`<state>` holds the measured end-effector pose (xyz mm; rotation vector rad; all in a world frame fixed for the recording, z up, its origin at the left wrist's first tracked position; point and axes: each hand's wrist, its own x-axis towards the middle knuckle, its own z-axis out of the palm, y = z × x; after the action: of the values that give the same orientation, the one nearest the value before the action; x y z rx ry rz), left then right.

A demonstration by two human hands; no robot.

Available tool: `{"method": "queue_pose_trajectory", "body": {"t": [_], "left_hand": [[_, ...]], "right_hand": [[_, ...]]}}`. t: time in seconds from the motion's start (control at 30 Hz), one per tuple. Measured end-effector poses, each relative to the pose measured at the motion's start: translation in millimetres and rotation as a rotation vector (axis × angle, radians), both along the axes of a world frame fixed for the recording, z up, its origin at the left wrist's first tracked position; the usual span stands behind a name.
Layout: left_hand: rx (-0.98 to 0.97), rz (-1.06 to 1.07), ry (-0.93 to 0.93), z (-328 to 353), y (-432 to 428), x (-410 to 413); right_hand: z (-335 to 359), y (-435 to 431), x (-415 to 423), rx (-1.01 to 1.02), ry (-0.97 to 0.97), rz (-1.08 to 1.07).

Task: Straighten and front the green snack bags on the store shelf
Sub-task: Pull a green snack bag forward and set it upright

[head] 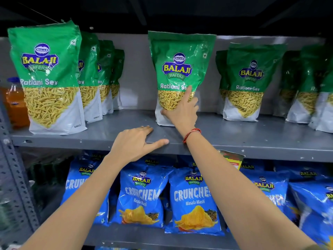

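Head view: the right hand (182, 112) lies against the lower front of the middle green-and-white Balaji Ratlami Sev snack bag (178, 69), fingers spread over it, index finger pointing up, thumb at its lower left corner. This bag stands upright mid-shelf, set back from the front edge of the grey metal shelf (252, 139). The left hand (137, 143) rests flat and open on the shelf's front edge, thumb extended, gripping nothing. A row of matching green bags (48, 74) stands near the shelf's left end; further green bags (250, 82) stand toward the right end. Blue Crunchem chip bags (193, 201) fill the lower shelf.
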<state>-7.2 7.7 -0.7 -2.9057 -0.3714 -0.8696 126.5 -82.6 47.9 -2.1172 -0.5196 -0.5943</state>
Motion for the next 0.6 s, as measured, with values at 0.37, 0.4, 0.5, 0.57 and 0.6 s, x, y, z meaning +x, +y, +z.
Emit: {"method": "queue_pose_trajectory", "body": {"t": [0.37, 0.4, 0.5, 0.57, 0.6], "left_hand": [[-0.011, -0.02, -0.013, -2, 2, 1], [-0.004, -0.025, -0.018, -2, 2, 1], [0.001, -0.051, -0.034, -3, 4, 2], [0.004, -0.052, -0.045, -3, 5, 2], [0.007, -0.05, -0.049, -4, 6, 3]], "right_hand": [[-14, -32, -45, 0.005, -0.119, -0.042], [-15, -36, -49, 0.006, -0.125, -0.034], [-17, -44, -59, 0.004, -0.144, -0.024], [-18, -48, -64, -0.004, -0.152, -0.023], [-18, -50, -66, -0.006, -0.152, -0.019]]}}
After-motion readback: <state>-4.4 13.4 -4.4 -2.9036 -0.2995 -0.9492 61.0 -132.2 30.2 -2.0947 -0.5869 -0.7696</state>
